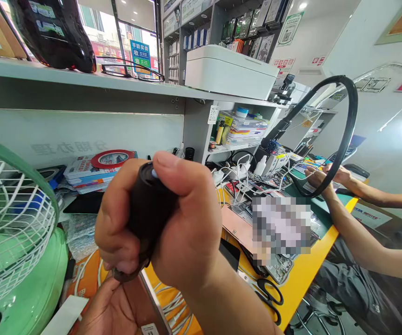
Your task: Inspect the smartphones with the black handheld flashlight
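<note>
My right hand [187, 223] is wrapped round a black cylindrical hand tool [152, 204]. Its thumb presses on the tool's near end, by a small bluish spot; the far end is hidden. Just below, my left hand [108, 309] is cut off by the bottom edge, palm partly up. It holds a flat, glossy brownish device like a phone [148, 298], with a silvery edge and a small white label. The left fingers are mostly out of view. Whether the tool touches the device cannot be seen.
A green fan [43, 274] stands close on the left. White cables [178, 307] and black-handled scissors [269, 293] lie on the yellow bench [304, 288]. Phone parts [243, 228] are heaped to the right. Beyond, a co-worker's hands [321, 179] work near a black loop [351, 121]. A shelf [131, 86] runs above.
</note>
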A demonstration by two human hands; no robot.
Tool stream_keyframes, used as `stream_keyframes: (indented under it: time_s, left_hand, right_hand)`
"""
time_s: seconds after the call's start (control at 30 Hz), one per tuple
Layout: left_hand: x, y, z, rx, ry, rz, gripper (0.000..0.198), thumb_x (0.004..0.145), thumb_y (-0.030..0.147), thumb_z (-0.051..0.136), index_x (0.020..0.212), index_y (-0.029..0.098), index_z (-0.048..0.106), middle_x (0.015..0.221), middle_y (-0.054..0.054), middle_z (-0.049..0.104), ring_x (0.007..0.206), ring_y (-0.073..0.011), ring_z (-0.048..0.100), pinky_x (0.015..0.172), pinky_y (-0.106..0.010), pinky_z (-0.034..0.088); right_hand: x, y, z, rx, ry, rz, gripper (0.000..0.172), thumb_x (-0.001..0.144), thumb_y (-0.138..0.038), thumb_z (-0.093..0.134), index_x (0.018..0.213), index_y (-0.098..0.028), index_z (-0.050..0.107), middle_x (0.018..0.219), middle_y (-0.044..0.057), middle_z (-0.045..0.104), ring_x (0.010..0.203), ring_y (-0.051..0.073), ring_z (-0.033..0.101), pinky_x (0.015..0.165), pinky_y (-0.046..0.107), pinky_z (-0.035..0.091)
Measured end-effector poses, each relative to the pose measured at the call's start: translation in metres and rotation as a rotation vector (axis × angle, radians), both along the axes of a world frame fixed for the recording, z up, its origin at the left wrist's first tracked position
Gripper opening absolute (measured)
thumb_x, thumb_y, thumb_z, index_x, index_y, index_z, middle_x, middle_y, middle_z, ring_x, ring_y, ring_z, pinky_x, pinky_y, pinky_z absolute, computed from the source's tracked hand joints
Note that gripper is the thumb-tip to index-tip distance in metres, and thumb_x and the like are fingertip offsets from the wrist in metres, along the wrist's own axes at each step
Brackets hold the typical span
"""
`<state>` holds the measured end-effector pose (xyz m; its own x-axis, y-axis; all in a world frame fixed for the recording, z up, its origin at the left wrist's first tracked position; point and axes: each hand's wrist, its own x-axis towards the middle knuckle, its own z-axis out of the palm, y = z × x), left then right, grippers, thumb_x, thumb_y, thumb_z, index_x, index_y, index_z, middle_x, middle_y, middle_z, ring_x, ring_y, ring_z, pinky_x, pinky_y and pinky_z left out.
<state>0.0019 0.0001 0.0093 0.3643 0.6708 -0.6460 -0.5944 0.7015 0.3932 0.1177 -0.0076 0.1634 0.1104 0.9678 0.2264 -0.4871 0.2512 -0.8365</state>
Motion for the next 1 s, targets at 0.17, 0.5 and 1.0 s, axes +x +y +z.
stream_keyframes:
  time_s: [0.17,0.5,1.0]
  left_hand:
    - [0.0,-0.001,0.001,0.017,-0.041,-0.05,0.048,0.09,0.026,0.045,0.136,0.034,0.057,0.105,-0.005,0.078,0.092,-0.0304,0.074,0.071,-0.041,0.063]
    - [0.004,-0.002,0.01,0.011,0.033,-0.01,0.055,0.09,0.02,0.04,0.143,0.031,0.051,0.1,-0.006,0.079,0.101,-0.0303,0.072,0.085,-0.045,0.061]
    - [0.002,-0.003,0.006,0.069,-0.009,0.044,0.052,0.093,0.017,0.042,0.142,0.031,0.052,0.114,-0.004,0.076,0.088,-0.0238,0.075,0.094,-0.04,0.057]
  right_hand:
    - [-0.001,-0.004,-0.009,0.161,0.065,0.224,0.051,0.093,-0.061,0.042,0.068,-0.017,0.048,0.053,-0.001,0.036,0.047,0.008,0.036,0.043,0.017,0.027]
    - [0.0,-0.002,-0.012,0.267,0.103,0.305,0.048,0.094,-0.054,0.04,0.064,-0.016,0.042,0.053,-0.001,0.034,0.045,0.007,0.031,0.044,0.019,0.024]
    - [0.001,0.001,-0.016,0.343,0.109,0.363,0.049,0.096,-0.057,0.045,0.069,-0.016,0.045,0.055,-0.002,0.035,0.046,0.007,0.032,0.043,0.018,0.026]
